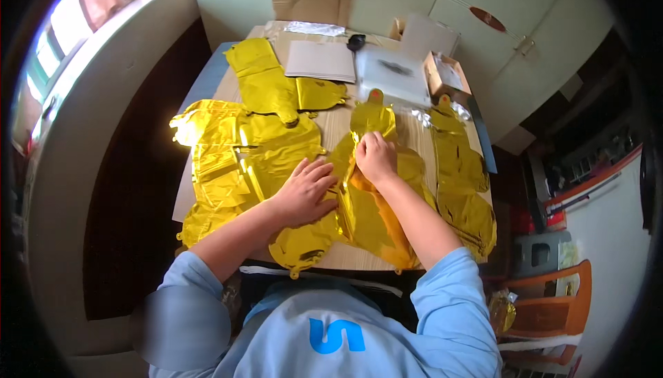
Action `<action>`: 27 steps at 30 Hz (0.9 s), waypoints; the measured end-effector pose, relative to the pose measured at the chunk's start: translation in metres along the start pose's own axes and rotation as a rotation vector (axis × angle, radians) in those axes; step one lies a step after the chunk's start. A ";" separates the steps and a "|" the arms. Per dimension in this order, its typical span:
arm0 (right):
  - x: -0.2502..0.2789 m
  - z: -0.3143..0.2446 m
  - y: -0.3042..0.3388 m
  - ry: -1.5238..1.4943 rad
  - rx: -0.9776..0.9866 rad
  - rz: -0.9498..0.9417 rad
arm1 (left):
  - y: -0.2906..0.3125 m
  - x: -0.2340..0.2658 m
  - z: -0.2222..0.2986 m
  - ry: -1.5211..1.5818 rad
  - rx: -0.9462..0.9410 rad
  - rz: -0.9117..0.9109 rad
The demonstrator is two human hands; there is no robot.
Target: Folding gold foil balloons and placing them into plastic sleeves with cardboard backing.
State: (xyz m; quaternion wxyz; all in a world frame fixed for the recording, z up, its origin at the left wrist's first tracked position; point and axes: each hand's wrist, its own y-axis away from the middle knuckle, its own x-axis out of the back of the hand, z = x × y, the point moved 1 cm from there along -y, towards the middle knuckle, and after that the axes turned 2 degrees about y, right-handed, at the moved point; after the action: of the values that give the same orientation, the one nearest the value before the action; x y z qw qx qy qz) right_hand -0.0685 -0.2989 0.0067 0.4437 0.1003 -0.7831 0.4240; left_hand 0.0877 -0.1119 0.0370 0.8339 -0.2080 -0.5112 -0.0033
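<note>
Several flat, uninflated gold foil balloons are spread over the wooden table. In the middle lies one foil balloon (362, 218), its surface creased and partly folded. My right hand (376, 157) is closed, pinching the foil near that balloon's upper part; the fingertips are partly hidden. My left hand (306, 190) rests palm down with fingers stretched out, beside the middle balloon and over the edge of the large foil balloon (219, 164) on the left. A further foil balloon (266, 81) lies at the far left, and another foil balloon (459, 164) along the right side.
At the table's far side are a white-grey flat box (321, 60), a clear plastic sheet or bag (394, 78), a small open carton (447, 74) and a black object (356, 42). Behind stands a brown cardboard piece (311, 2). A wooden chair (577, 302) stands at the right.
</note>
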 end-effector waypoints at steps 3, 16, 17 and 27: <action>0.007 -0.009 0.004 -0.007 0.001 -0.070 | -0.009 0.025 -0.031 -0.007 0.069 0.043; 0.006 -0.028 -0.051 0.213 -0.015 -0.663 | -0.065 0.050 -0.176 -0.170 0.001 0.017; 0.009 -0.031 -0.049 0.228 -0.045 -0.660 | -0.066 0.051 -0.178 -0.151 0.024 -0.012; -0.022 -0.049 -0.080 -0.085 0.255 -0.395 | -0.088 0.083 -0.184 0.282 0.597 -0.097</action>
State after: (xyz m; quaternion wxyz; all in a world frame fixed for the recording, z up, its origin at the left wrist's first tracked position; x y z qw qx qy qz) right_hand 0.0172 -0.3161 0.0474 0.4685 0.3245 -0.7064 0.4199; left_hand 0.2652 -0.2399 0.0665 0.9194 0.0727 -0.3785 0.0782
